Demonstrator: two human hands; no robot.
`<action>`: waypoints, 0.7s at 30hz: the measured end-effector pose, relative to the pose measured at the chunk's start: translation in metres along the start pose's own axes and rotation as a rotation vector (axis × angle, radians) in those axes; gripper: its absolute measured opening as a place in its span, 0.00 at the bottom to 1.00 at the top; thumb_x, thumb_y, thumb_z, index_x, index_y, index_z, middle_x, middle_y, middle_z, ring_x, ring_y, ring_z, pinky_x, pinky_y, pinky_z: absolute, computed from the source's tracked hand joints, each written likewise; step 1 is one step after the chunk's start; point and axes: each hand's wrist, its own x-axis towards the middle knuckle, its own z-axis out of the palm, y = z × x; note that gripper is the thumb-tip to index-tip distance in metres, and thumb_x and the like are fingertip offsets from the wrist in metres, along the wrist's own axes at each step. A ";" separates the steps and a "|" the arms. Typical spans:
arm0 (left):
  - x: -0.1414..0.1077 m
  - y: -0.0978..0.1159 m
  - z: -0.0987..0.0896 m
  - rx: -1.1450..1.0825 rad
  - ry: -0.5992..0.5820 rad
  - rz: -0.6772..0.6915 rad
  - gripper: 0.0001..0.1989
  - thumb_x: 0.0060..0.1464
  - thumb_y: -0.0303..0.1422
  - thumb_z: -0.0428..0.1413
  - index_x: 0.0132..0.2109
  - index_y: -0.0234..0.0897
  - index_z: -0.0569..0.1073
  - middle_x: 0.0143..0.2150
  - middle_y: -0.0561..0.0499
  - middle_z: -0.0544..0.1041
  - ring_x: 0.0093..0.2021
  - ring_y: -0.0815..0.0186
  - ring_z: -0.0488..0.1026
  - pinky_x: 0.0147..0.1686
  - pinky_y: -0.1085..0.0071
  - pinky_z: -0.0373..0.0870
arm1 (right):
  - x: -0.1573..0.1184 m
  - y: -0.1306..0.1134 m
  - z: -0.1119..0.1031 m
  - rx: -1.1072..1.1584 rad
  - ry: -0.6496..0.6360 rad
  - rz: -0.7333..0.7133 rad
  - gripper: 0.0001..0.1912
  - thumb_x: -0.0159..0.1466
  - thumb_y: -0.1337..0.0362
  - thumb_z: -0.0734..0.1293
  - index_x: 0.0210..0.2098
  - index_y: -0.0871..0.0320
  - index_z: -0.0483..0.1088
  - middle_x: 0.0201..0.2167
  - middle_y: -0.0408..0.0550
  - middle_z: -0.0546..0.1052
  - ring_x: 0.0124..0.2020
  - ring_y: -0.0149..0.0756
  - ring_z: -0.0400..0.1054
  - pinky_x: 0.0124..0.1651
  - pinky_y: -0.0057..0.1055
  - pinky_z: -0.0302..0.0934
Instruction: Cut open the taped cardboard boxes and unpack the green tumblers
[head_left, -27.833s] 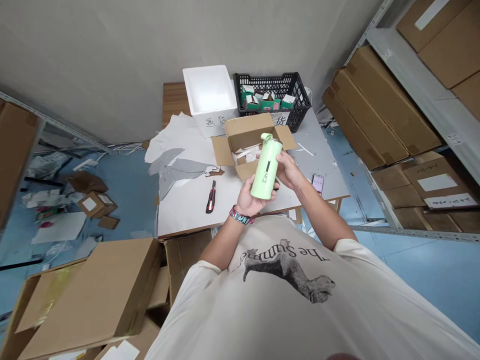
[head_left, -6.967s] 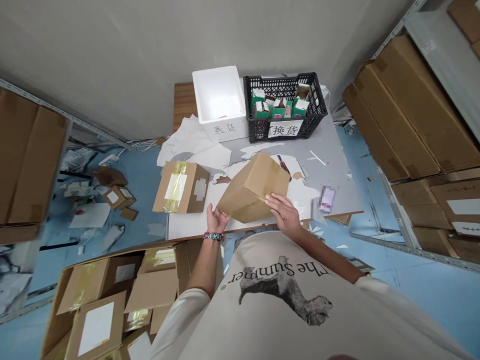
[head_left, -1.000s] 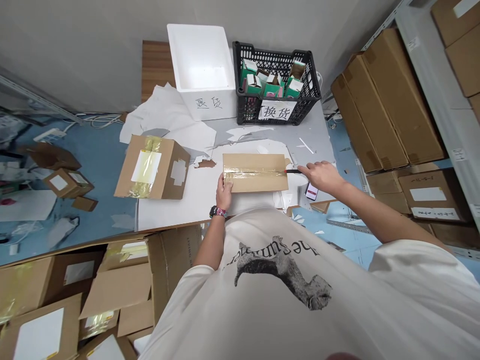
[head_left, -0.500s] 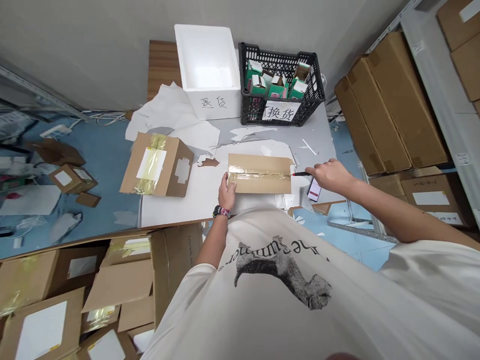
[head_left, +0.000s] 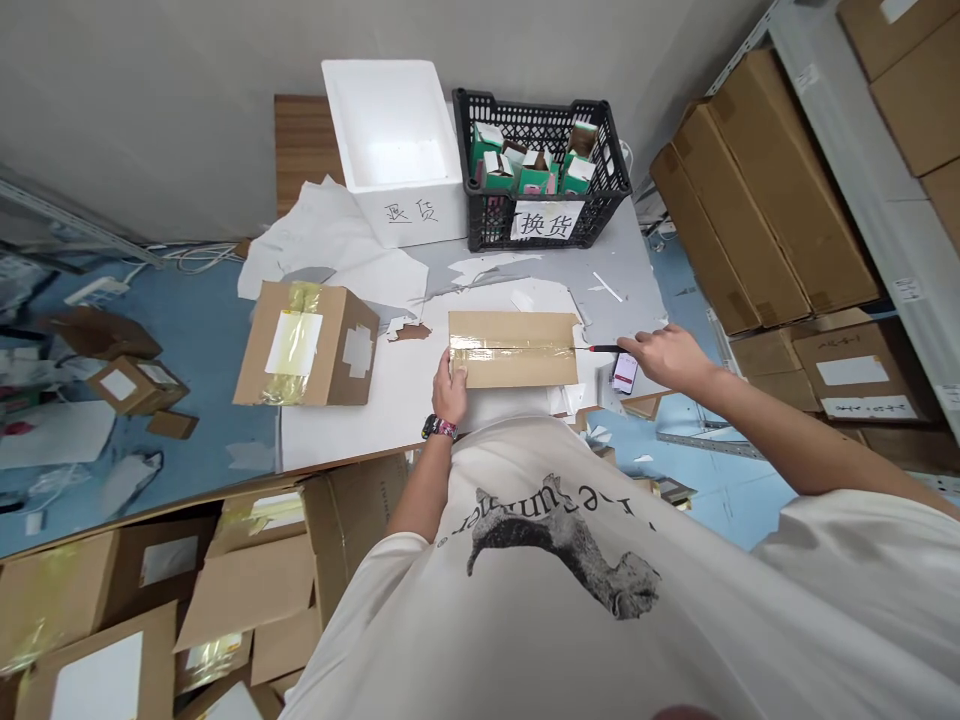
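A flat brown cardboard box (head_left: 514, 372) lies in front of me with clear tape along its middle seam. My left hand (head_left: 450, 392) grips its left end, thumb on top and the other fingers partly hidden at the side. My right hand (head_left: 669, 357) is closed around a slim utility knife (head_left: 604, 348) with a black and red handle. The thin tip points left at the right end of the seam; whether it touches the box is too small to tell. A phone (head_left: 624, 373) with a lit screen lies just below the knife.
A taped carton (head_left: 300, 345) stands left on the white-covered table (head_left: 405, 400). Behind are a white foam box (head_left: 416, 215) and a black crate (head_left: 547, 218) holding several green-white cartons. Large boxes (head_left: 772, 200) rise at right; more cartons (head_left: 247, 585) lie lower left.
The knife has drawn slightly to the right relative to the box, its tip now at the box's right edge. My left hand keeps its hold. The whole view has shifted a little.
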 end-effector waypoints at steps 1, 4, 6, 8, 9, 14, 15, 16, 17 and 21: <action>-0.001 0.000 -0.001 0.025 -0.011 0.001 0.34 0.75 0.42 0.58 0.82 0.43 0.72 0.80 0.42 0.78 0.80 0.46 0.74 0.85 0.51 0.64 | 0.000 0.001 0.003 -0.002 0.007 0.004 0.24 0.78 0.72 0.59 0.66 0.58 0.80 0.45 0.60 0.87 0.39 0.47 0.79 0.45 0.41 0.46; -0.004 0.001 -0.002 0.091 -0.036 -0.007 0.34 0.76 0.42 0.56 0.84 0.41 0.70 0.81 0.41 0.76 0.82 0.46 0.72 0.85 0.50 0.64 | -0.001 0.005 0.012 -0.022 0.051 0.010 0.23 0.78 0.73 0.61 0.64 0.57 0.81 0.45 0.59 0.87 0.39 0.46 0.78 0.45 0.40 0.45; -0.003 0.001 -0.001 0.111 -0.040 -0.012 0.34 0.77 0.41 0.55 0.84 0.41 0.69 0.82 0.41 0.75 0.82 0.47 0.72 0.85 0.50 0.64 | -0.002 0.010 0.021 -0.033 0.103 0.010 0.23 0.76 0.73 0.62 0.63 0.57 0.81 0.44 0.58 0.87 0.39 0.46 0.76 0.44 0.40 0.44; -0.002 0.001 0.000 0.113 -0.039 -0.008 0.34 0.77 0.41 0.54 0.84 0.41 0.69 0.82 0.41 0.76 0.81 0.47 0.72 0.84 0.50 0.65 | -0.005 0.015 0.031 -0.027 0.162 0.007 0.22 0.76 0.73 0.63 0.64 0.57 0.80 0.44 0.59 0.87 0.39 0.46 0.74 0.44 0.40 0.44; -0.001 0.001 0.000 0.112 -0.039 -0.002 0.33 0.77 0.41 0.54 0.84 0.41 0.69 0.81 0.41 0.76 0.81 0.48 0.72 0.84 0.51 0.65 | -0.008 0.017 0.037 -0.010 0.187 0.009 0.22 0.76 0.73 0.63 0.64 0.57 0.80 0.44 0.59 0.86 0.39 0.46 0.74 0.44 0.41 0.45; -0.001 0.001 -0.002 0.098 -0.049 0.012 0.34 0.77 0.42 0.53 0.84 0.41 0.68 0.81 0.41 0.76 0.83 0.49 0.70 0.85 0.50 0.63 | -0.019 -0.003 0.077 0.432 0.324 0.286 0.19 0.83 0.62 0.60 0.65 0.56 0.77 0.48 0.61 0.86 0.41 0.48 0.73 0.43 0.42 0.52; -0.002 0.001 -0.003 0.098 -0.051 0.014 0.34 0.77 0.42 0.54 0.84 0.41 0.68 0.81 0.41 0.76 0.83 0.49 0.70 0.86 0.50 0.63 | -0.015 -0.015 0.085 0.641 0.377 0.408 0.19 0.84 0.55 0.61 0.64 0.55 0.76 0.48 0.60 0.85 0.41 0.48 0.73 0.43 0.41 0.55; -0.003 0.001 -0.004 0.098 -0.055 0.020 0.34 0.77 0.42 0.54 0.84 0.41 0.68 0.81 0.40 0.76 0.83 0.49 0.70 0.86 0.49 0.63 | -0.007 -0.029 0.092 0.897 0.431 0.519 0.19 0.83 0.50 0.61 0.62 0.54 0.74 0.45 0.57 0.85 0.39 0.47 0.73 0.43 0.41 0.59; -0.004 0.002 -0.005 0.099 -0.058 0.028 0.34 0.77 0.42 0.54 0.84 0.41 0.68 0.81 0.41 0.76 0.83 0.49 0.70 0.85 0.50 0.63 | 0.004 -0.045 0.098 1.217 0.497 0.610 0.20 0.82 0.45 0.61 0.60 0.53 0.72 0.41 0.53 0.83 0.38 0.46 0.73 0.44 0.40 0.63; -0.005 0.005 -0.008 0.091 -0.087 0.030 0.34 0.77 0.43 0.53 0.84 0.41 0.69 0.81 0.41 0.76 0.81 0.50 0.72 0.85 0.52 0.65 | 0.072 -0.107 0.109 1.692 0.555 0.654 0.32 0.73 0.25 0.61 0.52 0.46 0.64 0.41 0.47 0.83 0.35 0.41 0.73 0.43 0.38 0.72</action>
